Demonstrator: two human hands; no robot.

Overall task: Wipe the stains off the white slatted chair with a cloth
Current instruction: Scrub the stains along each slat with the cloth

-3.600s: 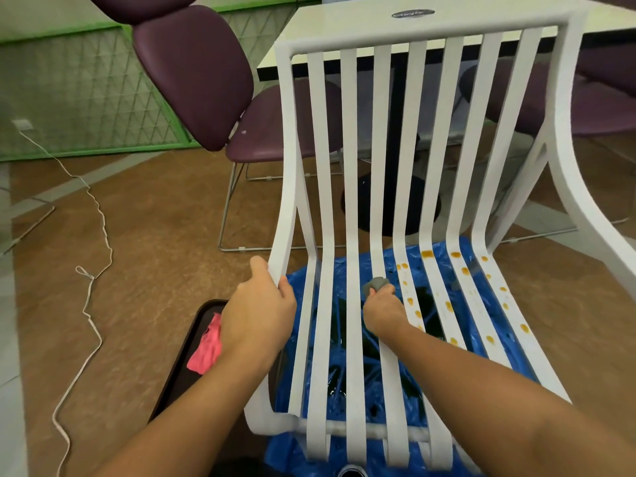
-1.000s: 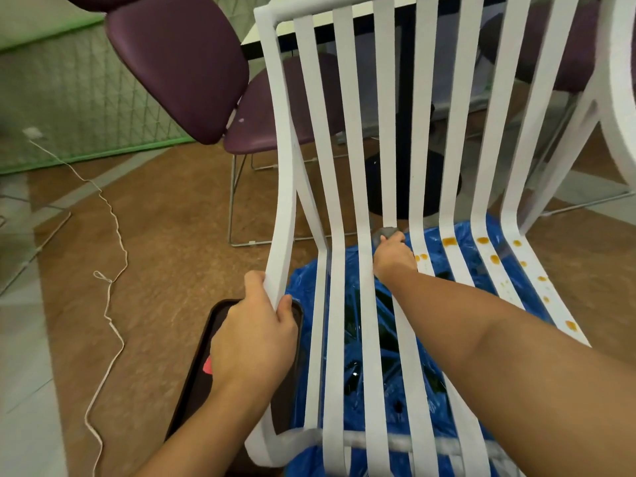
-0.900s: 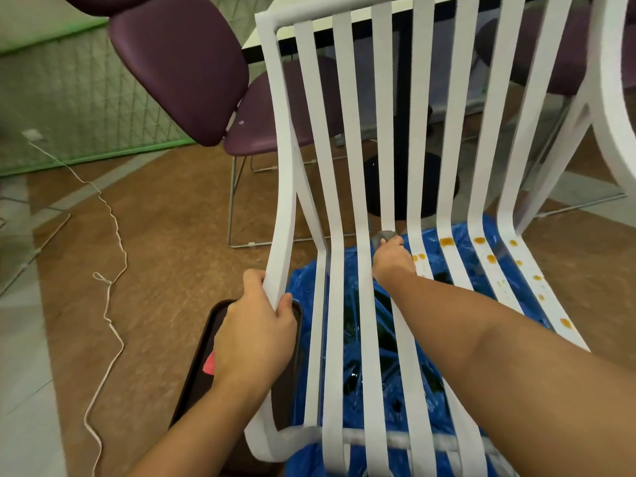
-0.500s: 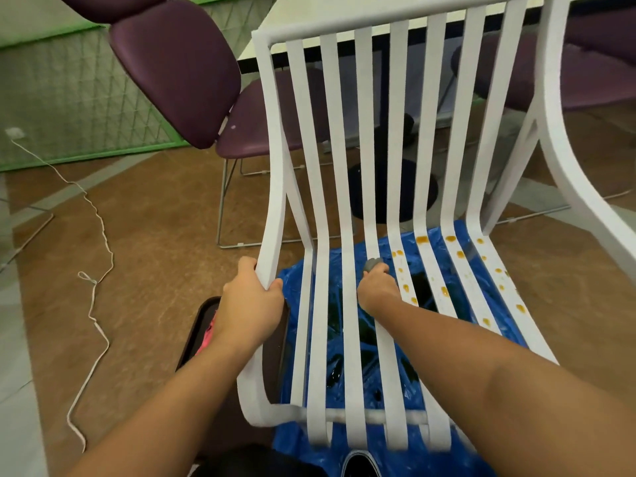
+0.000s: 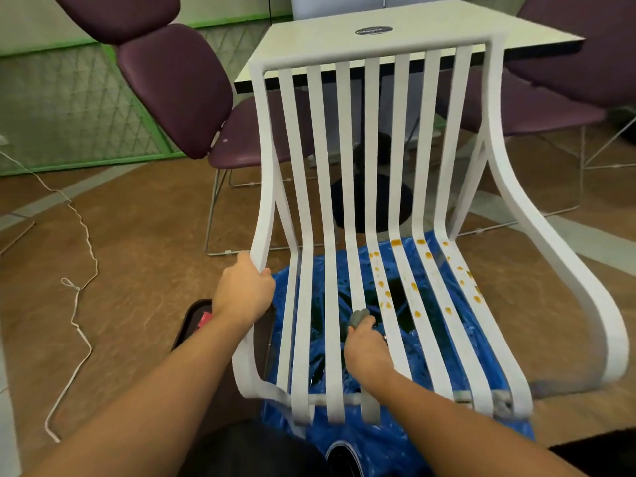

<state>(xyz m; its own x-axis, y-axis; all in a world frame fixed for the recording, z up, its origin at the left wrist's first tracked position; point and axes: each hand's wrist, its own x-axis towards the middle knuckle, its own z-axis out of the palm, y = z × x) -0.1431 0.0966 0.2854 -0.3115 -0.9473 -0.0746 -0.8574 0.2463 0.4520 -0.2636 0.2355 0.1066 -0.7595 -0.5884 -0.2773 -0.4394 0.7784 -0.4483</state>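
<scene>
Right hand [image 5: 366,346], fingers clenched round the grey cloth [image 5: 358,317], presses a middle seat slat near the front edge. Left hand [image 5: 244,294] grips the chair [image 5: 495,98] by its left rail. Orange stains [image 5: 418,313] dot the right slats toward the back. Rub lengthwise, firmly, slat by slat.

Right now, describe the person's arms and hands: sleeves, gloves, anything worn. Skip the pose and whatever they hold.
Both arms are bare up to the frame's edge: no sleeve shows on the left forearm or the right forearm. The left hand and right hand wear no gloves. No watch, bracelet or band shows at either wrist. Rings cannot be made out.
</scene>
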